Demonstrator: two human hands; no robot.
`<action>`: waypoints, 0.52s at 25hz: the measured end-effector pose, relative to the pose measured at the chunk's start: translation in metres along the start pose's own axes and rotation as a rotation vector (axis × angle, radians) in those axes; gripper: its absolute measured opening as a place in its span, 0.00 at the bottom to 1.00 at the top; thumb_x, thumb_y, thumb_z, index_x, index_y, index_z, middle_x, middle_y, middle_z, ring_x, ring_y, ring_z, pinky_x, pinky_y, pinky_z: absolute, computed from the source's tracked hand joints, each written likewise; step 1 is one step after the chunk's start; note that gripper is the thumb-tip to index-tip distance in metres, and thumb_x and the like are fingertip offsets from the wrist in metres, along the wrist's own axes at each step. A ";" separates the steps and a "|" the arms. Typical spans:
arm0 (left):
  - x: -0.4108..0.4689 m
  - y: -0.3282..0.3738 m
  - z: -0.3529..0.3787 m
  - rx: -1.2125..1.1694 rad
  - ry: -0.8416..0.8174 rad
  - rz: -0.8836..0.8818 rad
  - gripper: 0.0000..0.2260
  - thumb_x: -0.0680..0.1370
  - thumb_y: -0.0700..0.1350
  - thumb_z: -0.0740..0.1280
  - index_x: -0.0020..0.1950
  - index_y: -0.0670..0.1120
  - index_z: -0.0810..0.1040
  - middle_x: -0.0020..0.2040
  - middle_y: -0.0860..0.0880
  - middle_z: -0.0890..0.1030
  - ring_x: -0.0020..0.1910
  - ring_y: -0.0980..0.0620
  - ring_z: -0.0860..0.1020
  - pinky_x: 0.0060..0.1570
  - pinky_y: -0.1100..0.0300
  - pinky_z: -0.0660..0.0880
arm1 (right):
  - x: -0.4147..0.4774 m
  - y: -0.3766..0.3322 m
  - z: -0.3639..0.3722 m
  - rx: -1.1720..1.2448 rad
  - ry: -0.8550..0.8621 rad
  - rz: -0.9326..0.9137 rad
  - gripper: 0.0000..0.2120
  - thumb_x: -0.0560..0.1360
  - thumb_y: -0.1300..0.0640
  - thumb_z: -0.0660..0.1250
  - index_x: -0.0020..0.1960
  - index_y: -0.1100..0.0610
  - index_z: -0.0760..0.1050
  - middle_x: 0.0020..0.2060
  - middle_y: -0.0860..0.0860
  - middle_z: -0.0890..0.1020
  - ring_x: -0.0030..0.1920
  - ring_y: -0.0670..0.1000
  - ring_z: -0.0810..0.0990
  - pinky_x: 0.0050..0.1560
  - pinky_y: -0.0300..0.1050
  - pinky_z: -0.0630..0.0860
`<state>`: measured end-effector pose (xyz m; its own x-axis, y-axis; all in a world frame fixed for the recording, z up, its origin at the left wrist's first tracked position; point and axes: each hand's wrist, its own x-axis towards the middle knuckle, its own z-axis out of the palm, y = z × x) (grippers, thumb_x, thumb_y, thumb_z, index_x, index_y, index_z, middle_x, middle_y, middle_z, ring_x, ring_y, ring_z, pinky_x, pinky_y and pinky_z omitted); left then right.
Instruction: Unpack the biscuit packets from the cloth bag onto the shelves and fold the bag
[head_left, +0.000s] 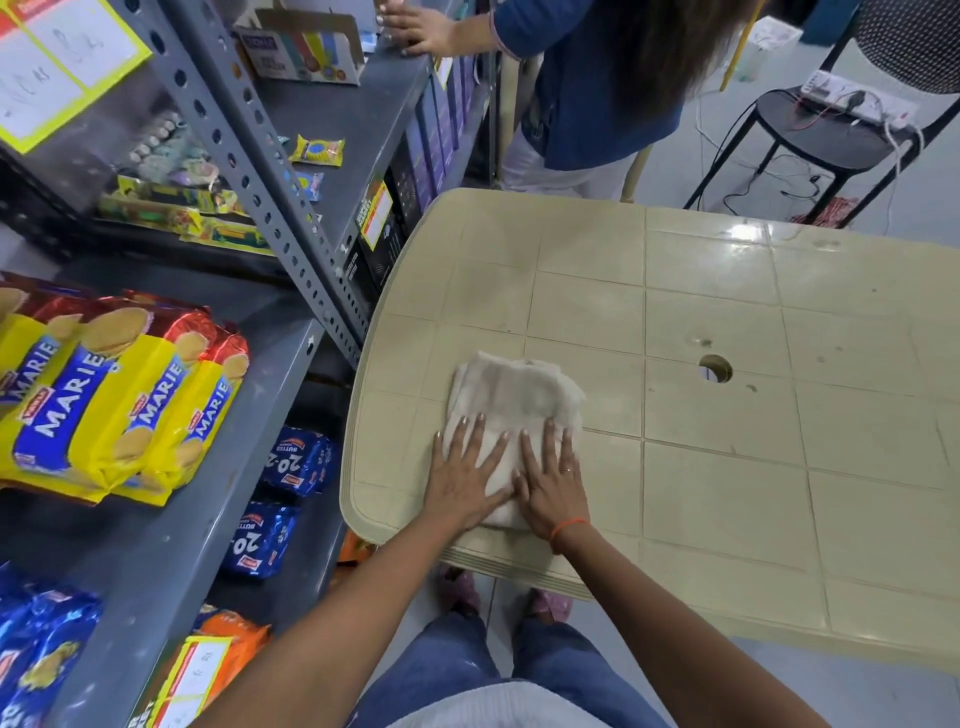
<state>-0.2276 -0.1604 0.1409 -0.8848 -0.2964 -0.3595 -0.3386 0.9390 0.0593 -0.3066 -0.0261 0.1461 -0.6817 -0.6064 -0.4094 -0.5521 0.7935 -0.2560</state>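
Note:
The cream cloth bag (511, 402) lies folded into a small rectangle near the front left corner of the beige plastic table (727, 467). My left hand (465, 473) and my right hand (550, 480) both rest flat on its near half, fingers spread, side by side and pressing down. Several yellow Marie biscuit packets (104, 400) lie in a row on the grey metal shelf (171, 545) to my left. Blue biscuit packets (298, 460) sit on the shelf below.
Another person in a blue top (587, 78) stands at the far end of the shelves with a hand on an upper shelf. A black chair (831, 135) carrying a power strip and cables stands at the back right. The table has a round hole (715, 369).

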 end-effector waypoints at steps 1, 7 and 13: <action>0.001 -0.013 -0.004 0.013 -0.015 -0.035 0.35 0.74 0.70 0.44 0.77 0.58 0.40 0.79 0.46 0.38 0.78 0.45 0.40 0.73 0.38 0.43 | 0.011 -0.012 -0.003 -0.019 -0.018 -0.045 0.29 0.81 0.46 0.46 0.78 0.48 0.38 0.77 0.55 0.35 0.77 0.61 0.34 0.77 0.57 0.47; -0.004 -0.098 -0.059 0.143 -0.317 -0.071 0.36 0.75 0.69 0.50 0.78 0.57 0.42 0.80 0.44 0.41 0.79 0.42 0.45 0.74 0.37 0.47 | 0.040 -0.098 -0.029 -0.040 -0.259 -0.051 0.28 0.81 0.43 0.46 0.78 0.49 0.44 0.78 0.53 0.39 0.78 0.61 0.39 0.74 0.65 0.48; 0.041 -0.025 -0.237 0.062 -0.104 0.071 0.19 0.78 0.49 0.61 0.68 0.48 0.70 0.67 0.43 0.75 0.65 0.42 0.74 0.59 0.51 0.72 | 0.055 -0.097 -0.240 -0.275 -0.256 -0.189 0.19 0.81 0.54 0.52 0.58 0.66 0.76 0.56 0.60 0.80 0.50 0.55 0.78 0.48 0.43 0.75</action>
<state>-0.3314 -0.2379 0.3456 -0.8668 -0.2124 -0.4511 -0.2531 0.9669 0.0310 -0.4058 -0.1492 0.3581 -0.4339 -0.6799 -0.5912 -0.7871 0.6053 -0.1186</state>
